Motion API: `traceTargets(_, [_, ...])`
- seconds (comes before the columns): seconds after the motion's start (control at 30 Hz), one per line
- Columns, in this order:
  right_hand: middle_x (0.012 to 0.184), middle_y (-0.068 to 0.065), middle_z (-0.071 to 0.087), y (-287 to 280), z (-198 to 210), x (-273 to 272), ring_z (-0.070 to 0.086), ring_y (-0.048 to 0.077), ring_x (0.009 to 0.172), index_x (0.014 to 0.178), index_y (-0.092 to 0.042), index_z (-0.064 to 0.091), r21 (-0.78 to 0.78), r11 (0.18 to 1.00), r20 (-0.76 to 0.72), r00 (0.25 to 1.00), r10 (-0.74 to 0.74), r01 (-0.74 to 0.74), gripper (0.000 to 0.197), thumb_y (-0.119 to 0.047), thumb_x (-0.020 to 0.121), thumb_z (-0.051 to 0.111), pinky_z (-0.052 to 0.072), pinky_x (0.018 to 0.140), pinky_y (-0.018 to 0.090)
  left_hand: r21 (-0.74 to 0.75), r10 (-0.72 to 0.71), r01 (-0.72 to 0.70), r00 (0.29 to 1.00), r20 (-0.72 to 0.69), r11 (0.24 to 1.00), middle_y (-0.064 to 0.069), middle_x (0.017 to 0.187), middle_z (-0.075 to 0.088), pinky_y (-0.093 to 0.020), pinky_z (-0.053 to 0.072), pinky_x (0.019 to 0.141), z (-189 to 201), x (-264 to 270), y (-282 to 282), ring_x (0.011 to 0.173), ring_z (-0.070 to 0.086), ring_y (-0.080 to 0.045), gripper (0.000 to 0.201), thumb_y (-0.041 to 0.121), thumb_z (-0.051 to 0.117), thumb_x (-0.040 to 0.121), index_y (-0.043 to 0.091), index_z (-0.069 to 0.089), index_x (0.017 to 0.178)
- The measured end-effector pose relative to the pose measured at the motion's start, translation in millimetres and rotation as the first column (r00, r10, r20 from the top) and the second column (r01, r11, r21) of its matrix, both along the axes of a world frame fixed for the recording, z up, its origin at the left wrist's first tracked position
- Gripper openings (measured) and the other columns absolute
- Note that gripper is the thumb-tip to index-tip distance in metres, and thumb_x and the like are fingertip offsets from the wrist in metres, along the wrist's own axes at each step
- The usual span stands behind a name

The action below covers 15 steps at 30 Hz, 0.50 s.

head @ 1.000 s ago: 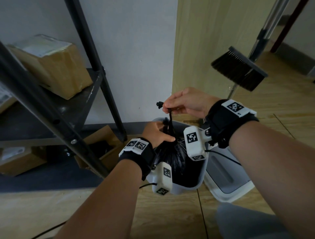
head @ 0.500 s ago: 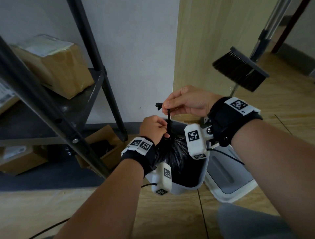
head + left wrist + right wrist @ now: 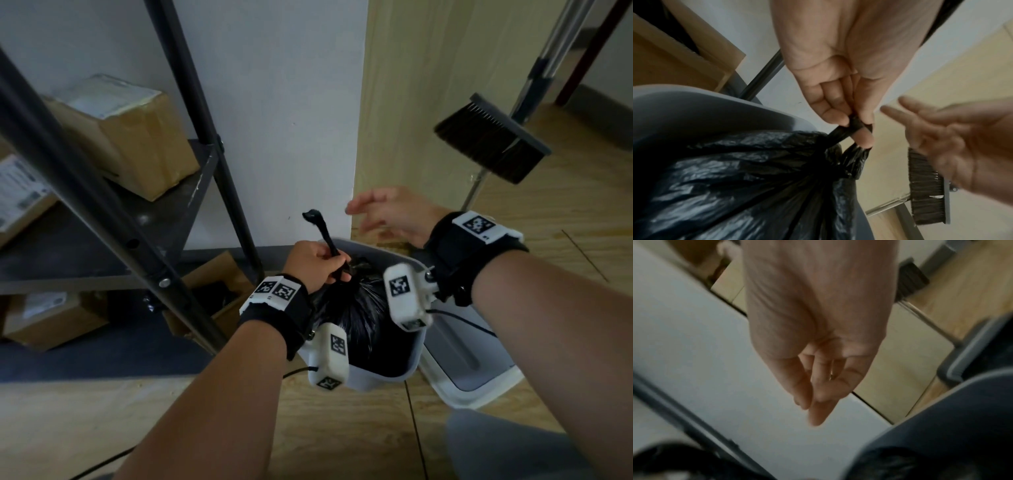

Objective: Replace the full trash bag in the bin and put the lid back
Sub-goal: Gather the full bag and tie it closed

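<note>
A full black trash bag (image 3: 356,318) sits in the grey bin (image 3: 383,375) on the floor. Its gathered neck runs up into a twisted tail (image 3: 320,228). My left hand (image 3: 313,263) grips that tail just above the bag; in the left wrist view the fingers (image 3: 835,113) pinch the black plastic (image 3: 856,123) over the bag (image 3: 748,183). My right hand (image 3: 387,212) hovers open to the right of the tail, fingers spread, holding nothing; the same hand (image 3: 818,382) appears blurred in the right wrist view. The white lid (image 3: 469,363) lies on the floor beside the bin's right side.
A black metal shelf (image 3: 102,212) with cardboard boxes (image 3: 126,137) stands at the left, one open box (image 3: 212,291) under it. A broom (image 3: 493,147) leans at the right by a wooden panel (image 3: 428,102). Wooden floor (image 3: 102,421) lies in front.
My right hand has let go of the tail's top and moved right, fingers opened. The left hand keeps its grip on the tail, which now stands free above it.
</note>
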State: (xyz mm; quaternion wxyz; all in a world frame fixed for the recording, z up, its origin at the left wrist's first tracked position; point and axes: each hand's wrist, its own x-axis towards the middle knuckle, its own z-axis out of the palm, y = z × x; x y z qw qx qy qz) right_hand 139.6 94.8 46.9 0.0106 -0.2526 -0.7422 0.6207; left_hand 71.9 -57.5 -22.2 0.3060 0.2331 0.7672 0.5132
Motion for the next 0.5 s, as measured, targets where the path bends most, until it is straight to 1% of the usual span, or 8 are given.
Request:
traceTargets(0.07, [0.125,0.004,0.064,0.8,-9.9,5.8,0.063,0.011,0.058,0.122,-0.014,0.057,-0.011,0.994,0.126,0.986,0.113,-0.112,0.044,0.011,0.086,0.053,0.046,0.047,0.019,0.027,0.023,-0.024,0.999,0.039,0.999,-0.003,0.071,0.066,-0.011,0.049,0.048,1.3,0.3,-1.7,0.048,0.067,-0.002,0.013,0.006,0.059,0.091,0.011,0.061,0.079])
traceTargets(0.1, [0.125,0.003,0.063,0.1,-14.3,7.8,0.064,0.012,0.057,0.126,-0.019,0.053,-0.046,0.984,0.185,0.967,0.176,-0.170,0.047,0.011,0.088,0.051,0.048,0.045,0.019,0.035,0.038,-0.040,0.998,0.055,0.999,-0.003,0.070,0.065,-0.011,0.048,0.046,1.9,0.1,-1.6,0.045,0.066,-0.002,0.015,0.006,0.059,0.091,0.013,0.058,0.077])
traceTargets(0.17, [0.125,0.003,0.062,-1.4,-23.2,10.0,0.066,0.015,0.063,0.132,-0.024,0.048,-0.111,0.963,0.264,0.927,0.266,-0.244,0.053,0.011,0.091,0.049,0.054,0.052,0.022,0.040,0.058,-0.062,0.994,0.094,0.997,-0.003,0.068,0.063,-0.011,0.047,0.042,2.8,0.6,-0.5,0.042,0.064,-0.002,0.018,0.007,0.056,0.093,0.013,0.053,0.076])
traceTargets(0.23, [0.114,0.006,0.065,-0.8,-32.2,8.6,0.067,0.017,0.069,0.131,-0.020,0.051,-0.131,0.952,0.300,0.904,0.305,-0.277,0.051,0.010,0.090,0.052,0.058,0.059,0.024,0.050,0.062,-0.069,0.988,0.140,0.996,-0.004,0.069,0.062,-0.013,0.049,0.042,3.5,1.4,0.7,0.041,0.064,-0.003,0.018,0.008,0.052,0.095,0.011,0.051,0.077])
traceTargets(0.33, [0.078,0.008,0.065,-0.9,-39.4,6.9,0.064,0.011,0.059,0.110,-0.007,0.064,-0.106,0.949,0.308,0.897,0.316,-0.298,0.027,0.003,0.086,0.064,0.058,0.057,0.019,0.080,0.100,-0.115,0.980,0.170,0.990,-0.008,0.067,0.061,-0.015,0.050,0.040,4.0,2.2,0.6,0.039,0.062,-0.005,0.013,0.007,0.055,0.094,0.005,0.050,0.081])
traceTargets(0.4, [0.061,0.003,0.061,-1.9,-39.8,5.7,0.057,0.007,0.049,0.090,-0.007,0.068,-0.061,0.949,0.304,0.900,0.312,-0.308,0.008,-0.004,0.084,0.070,0.052,0.050,0.016,0.111,0.137,-0.155,0.978,0.157,0.982,-0.010,0.065,0.061,-0.016,0.051,0.041,3.2,0.7,0.2,0.038,0.062,-0.006,0.016,0.006,0.059,0.091,0.005,0.050,0.078])
traceTargets(0.43, [0.054,0.000,0.057,-3.0,-39.4,4.9,0.053,0.006,0.045,0.083,-0.009,0.069,-0.038,0.950,0.296,0.904,0.307,-0.310,0.003,-0.007,0.083,0.071,0.048,0.046,0.016,0.122,0.152,-0.171,0.976,0.155,0.978,-0.011,0.065,0.062,-0.016,0.051,0.041,3.1,0.2,-0.1,0.039,0.062,-0.007,0.017,0.006,0.061,0.090,0.006,0.050,0.076])
traceTargets(0.5, [0.044,-0.005,0.051,-5.2,-40.2,3.2,0.045,0.005,0.039,0.077,-0.012,0.068,0.016,0.951,0.277,0.915,0.294,-0.310,0.008,-0.009,0.084,0.070,0.039,0.042,0.016,0.133,0.173,-0.196,0.971,0.166,0.972,-0.011,0.067,0.062,-0.017,0.052,0.042,3.2,0.2,-0.2,0.040,0.062,-0.008,0.016,0.006,0.063,0.088,0.005,0.052,0.076])
